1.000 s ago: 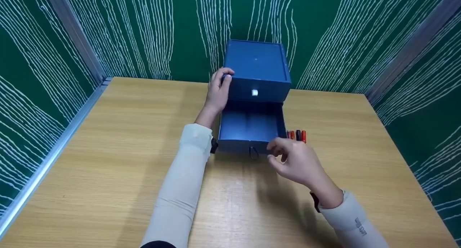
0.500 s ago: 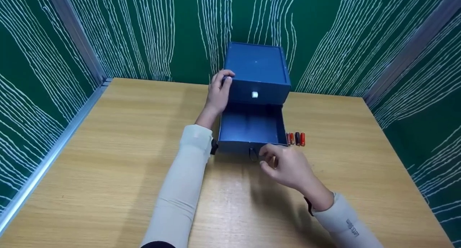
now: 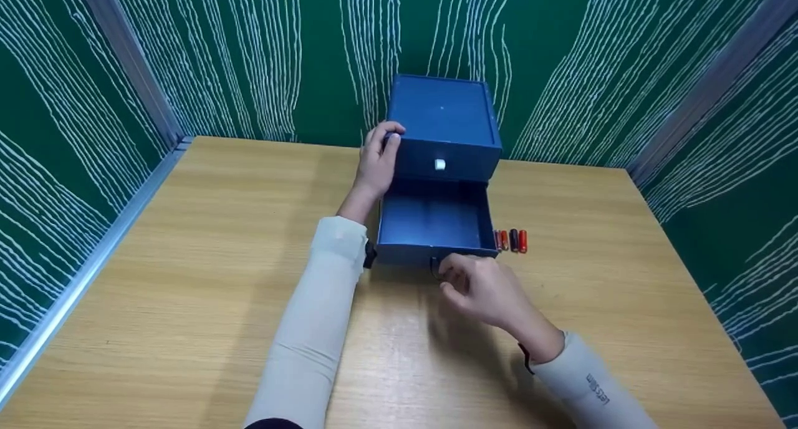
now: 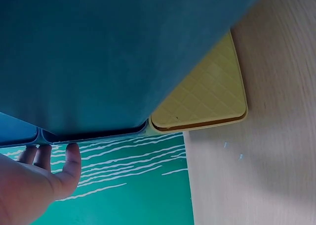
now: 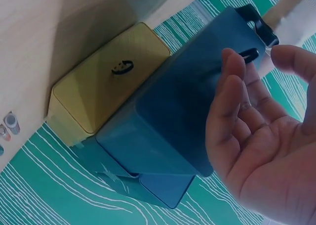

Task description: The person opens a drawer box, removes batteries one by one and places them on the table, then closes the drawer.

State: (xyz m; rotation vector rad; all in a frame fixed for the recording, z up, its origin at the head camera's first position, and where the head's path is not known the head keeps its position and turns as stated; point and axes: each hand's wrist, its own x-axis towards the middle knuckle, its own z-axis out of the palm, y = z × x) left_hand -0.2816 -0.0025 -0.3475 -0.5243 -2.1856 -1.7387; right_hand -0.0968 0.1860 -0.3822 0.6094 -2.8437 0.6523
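A blue drawer cabinet point(image 3: 444, 108) stands at the back of the table, its upper drawer closed with a white knob point(image 3: 440, 164). Below that, a blue drawer point(image 3: 430, 220) is pulled out and holds nothing. My left hand point(image 3: 378, 164) grips the cabinet's upper left front edge, fingers over the top corner and thumb at the front. My right hand point(image 3: 483, 289) is at the front of the pulled-out drawer, fingers bent, thumb apart. In the right wrist view, the drawer's black loop handle point(image 5: 249, 55) shows right by my fingertips, with nothing pinched.
A closed yellow drawer point(image 5: 111, 81) with a black loop lies under the blue one. Several small red and dark batteries point(image 3: 514, 241) lie in a row on the wooden table point(image 3: 218, 279), right of the open drawer. Green walls point(image 3: 336, 55) with white lines surround the table.
My right hand has moved left along the drawer front to the loop handle, uncovering more of the batteries. My left hand stays on the cabinet, and the drawer remains pulled out.
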